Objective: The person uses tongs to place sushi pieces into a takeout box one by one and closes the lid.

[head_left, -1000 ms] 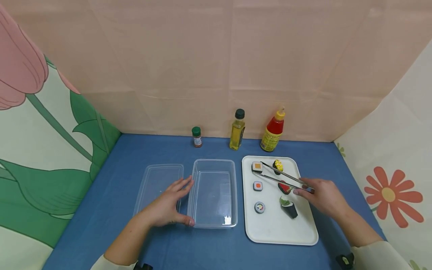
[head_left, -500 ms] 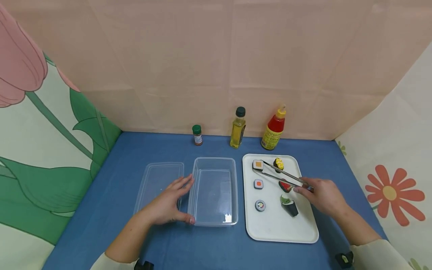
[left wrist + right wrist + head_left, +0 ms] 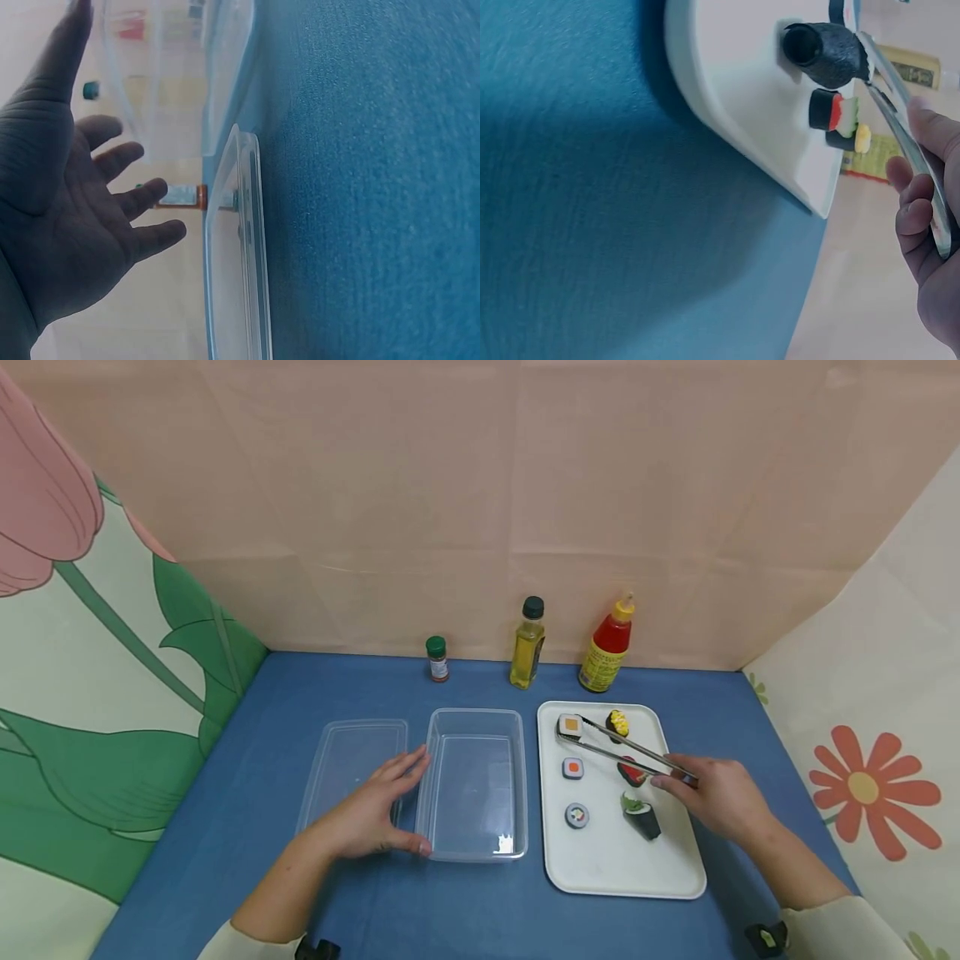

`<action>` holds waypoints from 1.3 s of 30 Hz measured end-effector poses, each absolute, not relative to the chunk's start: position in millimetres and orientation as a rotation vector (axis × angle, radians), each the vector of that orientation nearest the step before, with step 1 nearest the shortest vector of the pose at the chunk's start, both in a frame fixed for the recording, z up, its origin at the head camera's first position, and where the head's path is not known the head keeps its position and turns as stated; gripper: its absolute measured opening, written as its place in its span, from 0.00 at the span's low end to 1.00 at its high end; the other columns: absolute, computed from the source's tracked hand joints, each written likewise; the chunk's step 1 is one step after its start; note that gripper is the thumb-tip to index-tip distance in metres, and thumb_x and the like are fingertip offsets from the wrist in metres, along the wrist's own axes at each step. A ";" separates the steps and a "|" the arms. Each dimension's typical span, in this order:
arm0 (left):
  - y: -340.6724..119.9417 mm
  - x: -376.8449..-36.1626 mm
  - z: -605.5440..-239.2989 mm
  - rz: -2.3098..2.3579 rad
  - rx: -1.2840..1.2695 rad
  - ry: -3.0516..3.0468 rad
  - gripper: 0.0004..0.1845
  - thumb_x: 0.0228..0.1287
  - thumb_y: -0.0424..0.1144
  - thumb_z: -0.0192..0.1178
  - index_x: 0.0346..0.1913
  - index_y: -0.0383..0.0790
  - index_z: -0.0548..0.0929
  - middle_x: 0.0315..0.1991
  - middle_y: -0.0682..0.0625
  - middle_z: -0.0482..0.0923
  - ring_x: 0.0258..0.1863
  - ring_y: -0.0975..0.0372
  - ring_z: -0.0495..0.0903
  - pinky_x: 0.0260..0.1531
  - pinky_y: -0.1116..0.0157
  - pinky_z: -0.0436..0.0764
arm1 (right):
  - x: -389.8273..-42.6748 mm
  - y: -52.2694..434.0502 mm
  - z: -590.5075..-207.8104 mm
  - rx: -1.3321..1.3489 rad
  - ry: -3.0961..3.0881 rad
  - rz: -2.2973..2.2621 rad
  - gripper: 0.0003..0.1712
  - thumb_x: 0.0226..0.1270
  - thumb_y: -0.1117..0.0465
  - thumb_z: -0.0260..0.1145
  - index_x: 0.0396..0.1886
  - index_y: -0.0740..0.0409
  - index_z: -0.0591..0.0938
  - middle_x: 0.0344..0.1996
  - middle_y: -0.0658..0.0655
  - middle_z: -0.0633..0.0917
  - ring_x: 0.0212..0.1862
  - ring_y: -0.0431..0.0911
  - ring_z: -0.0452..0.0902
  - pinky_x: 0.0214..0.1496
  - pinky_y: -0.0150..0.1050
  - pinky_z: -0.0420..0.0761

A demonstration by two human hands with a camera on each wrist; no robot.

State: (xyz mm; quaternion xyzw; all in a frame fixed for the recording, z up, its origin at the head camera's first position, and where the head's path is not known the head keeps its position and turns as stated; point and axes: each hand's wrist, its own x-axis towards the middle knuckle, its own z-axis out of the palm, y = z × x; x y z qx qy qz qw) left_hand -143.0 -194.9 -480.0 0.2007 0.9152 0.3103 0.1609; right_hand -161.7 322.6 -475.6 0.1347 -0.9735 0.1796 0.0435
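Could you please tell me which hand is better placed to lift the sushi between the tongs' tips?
Probably the right grip: it holds the tongs, whose tips flank that sushi in the head view. The left grip holds no tool, beside the clear container.

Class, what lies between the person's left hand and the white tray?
In the head view, the clear plastic container stands between the left hand and the white tray.

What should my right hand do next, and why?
Probably squeeze the tongs gently: your right hand has them straddling the square roll at the far end of the tray, though I can't tell whether they already pinch it.
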 end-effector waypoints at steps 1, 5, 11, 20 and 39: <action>-195.4 -142.8 -480.1 0.891 0.576 2.614 0.68 0.42 0.64 0.82 0.84 0.55 0.53 0.85 0.57 0.42 0.83 0.45 0.42 0.69 0.33 0.61 | -161.4 321.8 -474.9 0.415 -2.975 0.549 0.27 0.64 0.50 0.78 0.55 0.66 0.88 0.21 0.46 0.84 0.20 0.38 0.69 0.19 0.34 0.69; -196.2 -142.2 -479.8 0.898 0.576 2.614 0.68 0.42 0.64 0.82 0.84 0.55 0.53 0.85 0.55 0.43 0.82 0.44 0.43 0.69 0.33 0.61 | -160.2 318.9 -471.4 0.438 -2.952 0.542 0.27 0.63 0.51 0.79 0.54 0.65 0.88 0.23 0.47 0.85 0.20 0.38 0.69 0.18 0.33 0.69; -196.3 -141.5 -478.8 0.898 0.583 2.619 0.68 0.42 0.64 0.82 0.85 0.55 0.52 0.85 0.51 0.44 0.82 0.42 0.43 0.68 0.31 0.62 | -157.3 311.9 -462.9 0.491 -2.913 0.575 0.25 0.62 0.52 0.80 0.52 0.64 0.89 0.25 0.47 0.86 0.20 0.36 0.69 0.18 0.33 0.69; -197.0 -141.2 -479.4 0.884 0.577 2.617 0.68 0.42 0.64 0.82 0.84 0.52 0.53 0.85 0.54 0.43 0.82 0.43 0.43 0.68 0.32 0.61 | -155.4 301.7 -453.6 0.574 -2.873 0.594 0.25 0.61 0.51 0.80 0.53 0.62 0.90 0.25 0.45 0.86 0.21 0.34 0.69 0.19 0.31 0.71; -193.2 -142.7 -480.5 0.897 0.564 2.614 0.68 0.42 0.62 0.83 0.84 0.49 0.55 0.85 0.55 0.43 0.82 0.42 0.42 0.68 0.31 0.60 | -157.0 279.6 -433.1 0.737 -2.759 0.644 0.22 0.58 0.55 0.82 0.50 0.59 0.91 0.25 0.40 0.83 0.20 0.31 0.64 0.19 0.30 0.66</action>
